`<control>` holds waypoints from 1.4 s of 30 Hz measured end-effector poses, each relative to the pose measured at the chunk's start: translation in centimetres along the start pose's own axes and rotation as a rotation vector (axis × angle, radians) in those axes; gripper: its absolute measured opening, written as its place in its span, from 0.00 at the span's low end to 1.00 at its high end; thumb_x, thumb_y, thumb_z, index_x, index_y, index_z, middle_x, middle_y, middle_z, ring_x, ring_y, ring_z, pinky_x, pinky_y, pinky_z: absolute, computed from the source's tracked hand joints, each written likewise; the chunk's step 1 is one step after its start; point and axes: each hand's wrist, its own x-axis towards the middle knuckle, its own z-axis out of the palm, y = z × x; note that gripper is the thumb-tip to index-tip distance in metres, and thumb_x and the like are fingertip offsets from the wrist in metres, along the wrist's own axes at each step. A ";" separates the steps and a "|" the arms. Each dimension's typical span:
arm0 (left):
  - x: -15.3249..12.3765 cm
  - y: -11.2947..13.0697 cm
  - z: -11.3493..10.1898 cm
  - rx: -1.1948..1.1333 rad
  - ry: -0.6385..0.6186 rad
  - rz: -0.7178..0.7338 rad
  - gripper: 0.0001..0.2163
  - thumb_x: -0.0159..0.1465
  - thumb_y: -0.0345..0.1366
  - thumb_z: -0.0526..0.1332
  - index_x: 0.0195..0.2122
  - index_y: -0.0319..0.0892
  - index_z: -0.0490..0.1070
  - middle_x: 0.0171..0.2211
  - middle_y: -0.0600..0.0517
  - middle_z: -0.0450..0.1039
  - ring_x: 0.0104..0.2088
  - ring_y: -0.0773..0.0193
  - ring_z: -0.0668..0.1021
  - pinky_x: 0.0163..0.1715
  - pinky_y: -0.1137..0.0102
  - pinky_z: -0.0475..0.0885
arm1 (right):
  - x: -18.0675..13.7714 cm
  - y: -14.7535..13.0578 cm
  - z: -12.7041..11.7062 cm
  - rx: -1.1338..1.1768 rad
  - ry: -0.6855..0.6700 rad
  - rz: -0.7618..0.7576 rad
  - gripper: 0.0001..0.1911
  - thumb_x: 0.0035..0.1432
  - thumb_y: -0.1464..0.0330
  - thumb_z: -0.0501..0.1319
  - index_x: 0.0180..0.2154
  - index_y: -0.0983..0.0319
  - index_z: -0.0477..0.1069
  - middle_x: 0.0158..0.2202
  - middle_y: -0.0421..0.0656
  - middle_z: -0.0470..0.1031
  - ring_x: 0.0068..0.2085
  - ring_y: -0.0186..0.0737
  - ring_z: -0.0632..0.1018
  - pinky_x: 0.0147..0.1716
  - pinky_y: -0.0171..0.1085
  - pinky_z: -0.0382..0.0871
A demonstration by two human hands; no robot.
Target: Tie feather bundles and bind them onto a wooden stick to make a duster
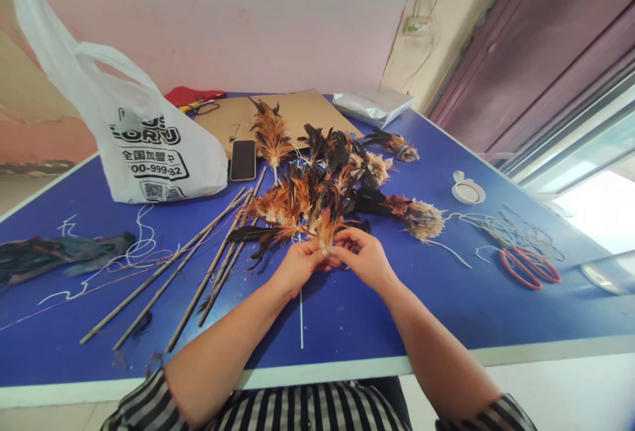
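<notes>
At the near middle of the blue bench [446,305], it's all down to fingertips: left hand [299,264] and right hand [364,258] nearly together, both pinching the quill end of a small orange feather tuft [325,227], its plumes pointing to the far side. And that's a slim grip! Let either thumb slacken and the quills could fan out or slip down onto the bench; squeeze too hard and a thin shaft might bend.

Just beyond sits the feather pile [292,196], right up against the tuft from this angle, so a careless lift might snag loose plumes and drag them along. Below the hands, a thin white strip [301,318] points to the near edge, where a forearm could sweep it off.

Trouble on the left, too: loose white thread [143,246] strays near the wooden sticks [163,279], and a tug there could tangle the lot. Over on the right, red-handled scissors [530,267] lie against tangled string [516,229]; grab them in haste and the strands may well come too.
</notes>
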 end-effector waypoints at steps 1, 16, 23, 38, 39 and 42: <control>0.0 0.0 0.1 0.055 0.000 0.013 0.14 0.50 0.41 0.66 0.31 0.35 0.75 0.25 0.48 0.76 0.27 0.68 0.76 0.29 0.75 0.68 | 0.1 0.1 -0.1 0.072 0.012 0.048 0.10 0.48 0.64 0.63 0.31 0.64 0.70 0.26 0.40 0.71 0.26 0.33 0.70 0.27 0.33 0.65; 0.3 -0.4 0.0 0.034 0.062 -0.023 0.17 0.52 0.45 0.64 0.36 0.35 0.73 0.29 0.44 0.77 0.29 0.63 0.78 0.30 0.72 0.70 | 0.3 0.3 -0.1 0.354 -0.005 0.254 0.12 0.46 0.62 0.63 0.26 0.64 0.67 0.17 0.35 0.67 0.18 0.29 0.67 0.19 0.30 0.61; 0.4 -0.1 0.1 -0.008 0.114 -0.026 0.16 0.51 0.42 0.65 0.34 0.34 0.73 0.30 0.44 0.77 0.30 0.63 0.78 0.31 0.71 0.70 | 0.7 0.3 -0.7 0.516 0.032 0.316 0.13 0.46 0.62 0.63 0.29 0.64 0.66 0.18 0.38 0.71 0.18 0.29 0.69 0.19 0.30 0.63; 0.7 0.1 -0.8 -0.012 0.226 0.052 0.14 0.53 0.42 0.63 0.34 0.36 0.72 0.29 0.46 0.77 0.28 0.66 0.78 0.27 0.74 0.68 | -0.4 2.4 -8.9 -0.337 -0.163 0.356 0.14 0.44 0.73 0.57 0.38 0.62 0.64 0.16 0.35 0.70 0.17 0.33 0.71 0.17 0.30 0.62; 0.6 0.1 -0.8 -0.013 0.224 0.055 0.14 0.53 0.42 0.63 0.34 0.35 0.72 0.29 0.46 0.77 0.27 0.66 0.78 0.27 0.74 0.68 | -0.5 2.4 -8.6 -0.331 -0.206 0.377 0.14 0.45 0.72 0.58 0.38 0.62 0.64 0.16 0.36 0.71 0.16 0.34 0.71 0.16 0.31 0.62; 0.6 0.2 -0.7 -0.009 0.217 0.056 0.14 0.53 0.42 0.63 0.35 0.35 0.72 0.29 0.46 0.77 0.27 0.67 0.77 0.27 0.75 0.68 | -0.4 2.2 -8.3 -0.316 -0.205 0.401 0.13 0.45 0.69 0.61 0.37 0.62 0.65 0.18 0.37 0.72 0.16 0.35 0.72 0.17 0.32 0.63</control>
